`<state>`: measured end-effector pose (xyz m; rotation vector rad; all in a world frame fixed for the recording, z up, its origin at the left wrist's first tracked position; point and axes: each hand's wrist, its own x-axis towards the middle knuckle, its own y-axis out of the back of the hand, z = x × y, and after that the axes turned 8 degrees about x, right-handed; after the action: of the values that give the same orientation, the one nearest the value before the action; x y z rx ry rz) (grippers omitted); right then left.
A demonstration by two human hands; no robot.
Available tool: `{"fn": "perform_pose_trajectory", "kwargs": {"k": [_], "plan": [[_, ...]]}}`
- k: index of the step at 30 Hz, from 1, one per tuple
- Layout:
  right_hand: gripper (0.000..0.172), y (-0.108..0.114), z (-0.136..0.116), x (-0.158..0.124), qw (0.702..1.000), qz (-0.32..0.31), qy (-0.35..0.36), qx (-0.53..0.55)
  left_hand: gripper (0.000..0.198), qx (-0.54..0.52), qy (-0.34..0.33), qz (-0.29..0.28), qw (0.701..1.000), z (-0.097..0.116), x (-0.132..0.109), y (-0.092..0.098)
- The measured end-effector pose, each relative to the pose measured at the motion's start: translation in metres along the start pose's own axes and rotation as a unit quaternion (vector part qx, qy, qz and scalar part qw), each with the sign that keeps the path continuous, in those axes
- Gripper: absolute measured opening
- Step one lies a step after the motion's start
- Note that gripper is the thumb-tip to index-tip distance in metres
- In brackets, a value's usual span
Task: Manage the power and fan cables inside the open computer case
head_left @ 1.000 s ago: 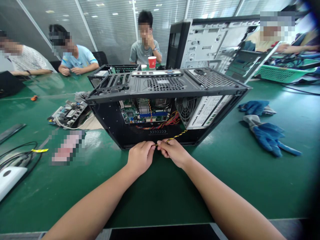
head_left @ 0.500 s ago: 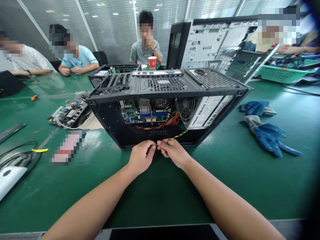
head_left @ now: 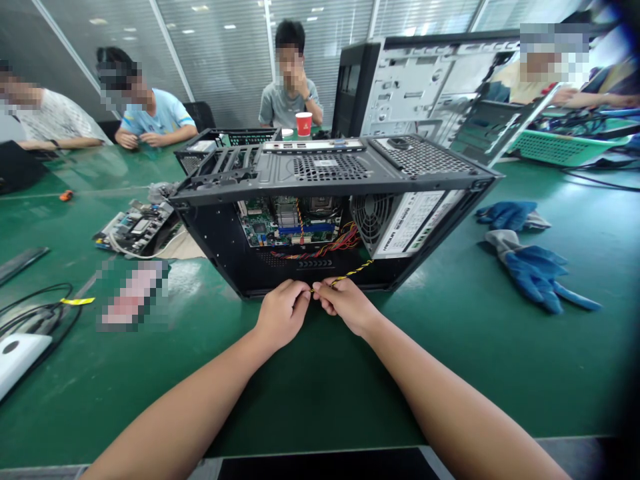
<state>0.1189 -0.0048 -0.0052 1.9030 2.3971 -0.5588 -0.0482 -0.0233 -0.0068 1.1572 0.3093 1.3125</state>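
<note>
Left hand (head_left: 281, 315) and right hand (head_left: 346, 305): we see both pinching the yellow-and-black twisted cable (head_left: 359, 270), close together | cable: at the open computer case's (head_left: 274, 175) near edge, running to the power supply's (head_left: 407, 223) lower edge | progress: visible stretch twisted, we judge; what remains under the left hand, we cannot tell

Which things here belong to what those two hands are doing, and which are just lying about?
In the work:
- yellow-and-black twisted cable, pinched by left hand and right hand
- open computer case behind it
- power supply the cable reaches

Apparently just lying about:
- blue gloves
- red cup
- green basket
</note>
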Motion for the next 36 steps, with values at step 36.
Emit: {"fn": "perform_pose_trajectory", "kwargs": {"k": [36], "plan": [[0.032, 0.0, 0.001, 0.003, 0.999, 0.016, 0.003, -0.035, 0.021, 0.194, -0.063, -0.055, 0.977, -0.005, -0.003, -0.003]]}}
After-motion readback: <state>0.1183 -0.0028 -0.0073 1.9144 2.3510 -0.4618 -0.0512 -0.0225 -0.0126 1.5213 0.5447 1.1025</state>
